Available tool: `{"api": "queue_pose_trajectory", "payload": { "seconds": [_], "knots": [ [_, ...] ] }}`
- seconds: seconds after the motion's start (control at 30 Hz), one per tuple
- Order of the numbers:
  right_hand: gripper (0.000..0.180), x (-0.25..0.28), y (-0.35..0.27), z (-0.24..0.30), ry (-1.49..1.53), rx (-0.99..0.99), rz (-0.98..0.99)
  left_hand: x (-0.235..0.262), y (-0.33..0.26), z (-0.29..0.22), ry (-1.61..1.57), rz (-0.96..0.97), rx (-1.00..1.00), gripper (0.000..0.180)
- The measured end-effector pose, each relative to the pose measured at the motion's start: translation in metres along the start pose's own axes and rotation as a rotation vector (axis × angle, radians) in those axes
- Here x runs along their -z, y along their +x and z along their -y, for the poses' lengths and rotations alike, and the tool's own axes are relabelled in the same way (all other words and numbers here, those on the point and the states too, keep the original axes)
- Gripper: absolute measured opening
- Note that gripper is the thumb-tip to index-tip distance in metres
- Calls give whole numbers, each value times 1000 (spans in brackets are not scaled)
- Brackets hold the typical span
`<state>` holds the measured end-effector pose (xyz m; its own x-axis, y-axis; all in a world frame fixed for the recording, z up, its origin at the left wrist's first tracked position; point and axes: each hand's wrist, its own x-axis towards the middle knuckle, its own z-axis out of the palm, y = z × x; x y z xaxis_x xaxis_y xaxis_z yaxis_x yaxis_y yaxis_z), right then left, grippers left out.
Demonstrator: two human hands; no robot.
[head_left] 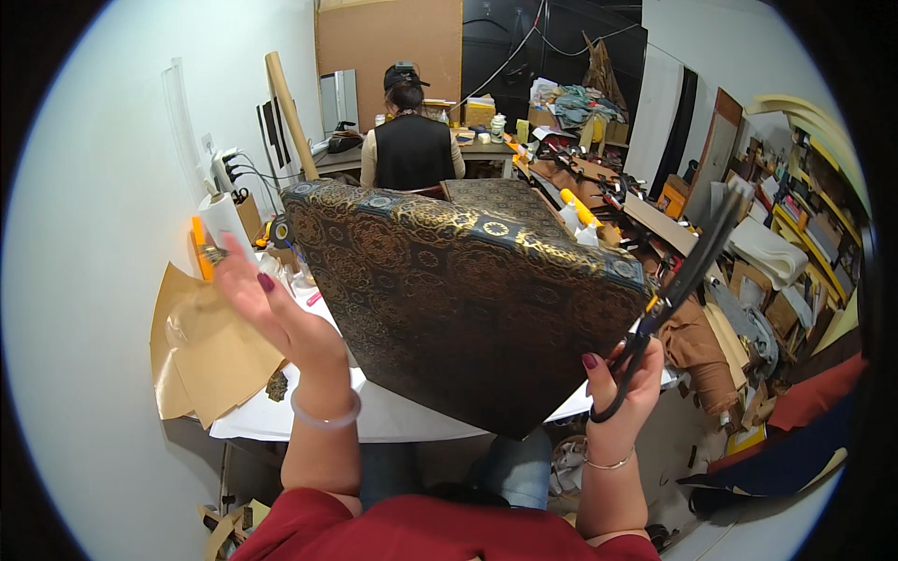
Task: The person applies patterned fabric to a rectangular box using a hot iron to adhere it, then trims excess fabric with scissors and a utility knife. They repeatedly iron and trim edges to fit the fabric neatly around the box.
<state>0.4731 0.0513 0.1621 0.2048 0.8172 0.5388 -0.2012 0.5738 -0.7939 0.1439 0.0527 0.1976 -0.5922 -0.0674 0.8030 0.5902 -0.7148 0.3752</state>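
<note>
My left hand [295, 313] is raised at the left with its fingers stretched out and thumb apart. A small dark-and-gold patterned scrap [216, 253] shows at its fingertips; whether they touch it I cannot tell. In my right hand [631, 379] is a pair of black scissors [687, 271], blades pointing up and to the right. Between my hands a large flat piece covered in dark brocade [449, 309], with gold and blue medallions, stands tilted over the white table [393, 411]. Its upper long edge is thick. Another patterned scrap [278, 385] lies on the table's left side.
Tan paper sheets [206, 346] overhang the left table edge, near a white paper roll [223, 224]. Behind, a second brocade piece [505, 206] lies flat, and a person in a black vest [412, 154] faces away. Rolled brown material [697, 355] and cluttered shelves [814, 224] crowd the right.
</note>
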Motion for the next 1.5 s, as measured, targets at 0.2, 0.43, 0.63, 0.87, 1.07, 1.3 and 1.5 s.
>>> {"api": "queue_pose_trajectory", "payload": {
  "seconds": [0.2,0.43,0.63,0.87,1.07,1.3,1.5],
  "knots": [
    [56,8,-11,-1,-36,27,-87,11,-40,88,-3,109,387,51],
    [49,19,-40,25,-150,197,-290,-112,-80,114,-197,410,519,48],
    [53,5,-52,41,-197,182,-174,-195,-124,131,-303,452,709,49],
    [53,-23,-46,40,-91,89,-84,-91,-162,-15,-539,629,68,93],
    [47,-31,-41,40,60,-45,93,-30,-192,-87,-193,904,-23,111],
    [29,-6,-30,44,105,-137,173,-43,-208,-72,-229,683,22,89],
    [60,60,5,84,-450,314,208,-43,-184,-60,-314,688,-37,91]
  ]
}}
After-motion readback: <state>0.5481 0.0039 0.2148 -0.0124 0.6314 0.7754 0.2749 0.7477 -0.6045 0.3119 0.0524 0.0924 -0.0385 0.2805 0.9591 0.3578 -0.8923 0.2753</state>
